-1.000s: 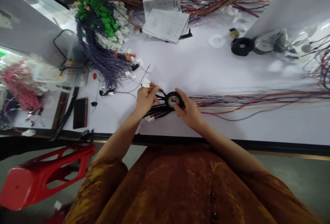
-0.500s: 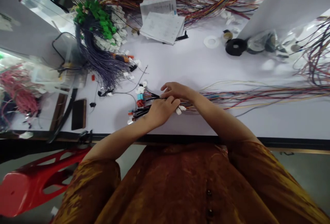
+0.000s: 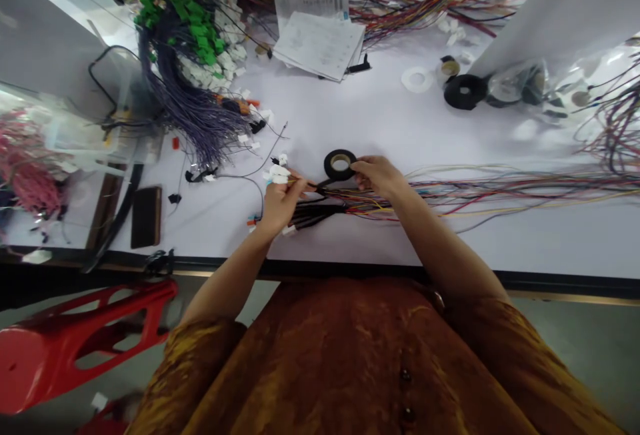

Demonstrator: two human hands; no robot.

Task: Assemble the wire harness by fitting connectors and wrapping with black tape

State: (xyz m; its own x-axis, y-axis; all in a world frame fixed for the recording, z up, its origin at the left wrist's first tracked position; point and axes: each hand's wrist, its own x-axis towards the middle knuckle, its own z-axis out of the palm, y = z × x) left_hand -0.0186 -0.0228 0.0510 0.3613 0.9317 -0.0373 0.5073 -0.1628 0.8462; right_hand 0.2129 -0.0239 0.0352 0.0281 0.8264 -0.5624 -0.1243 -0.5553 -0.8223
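A roll of black tape [image 3: 332,171] is pinched at its right rim by my right hand [image 3: 379,175], just above the wires. A short strip of tape runs from the roll down to the wire bundle. My left hand [image 3: 281,207] is closed around the wires near their connector end, with white connectors [image 3: 278,174] sticking out past the fingers. The long bundle of coloured wires [image 3: 440,193] stretches to the right under my right forearm. Black-wrapped branches [image 3: 320,214] lie on the table between my hands.
Purple wires [image 3: 193,115] with green connectors [image 3: 200,31] lie at the back left. Papers [image 3: 320,45] sit at the back middle, a second black tape roll [image 3: 465,92] at the right. A dark phone [image 3: 147,217] lies left; a red stool [image 3: 45,355] stands below the table edge.
My right hand has moved right and now shows a tape roll that was not visible before. My left hand has shifted left towards the connectors, uncovering the black-wrapped branches.
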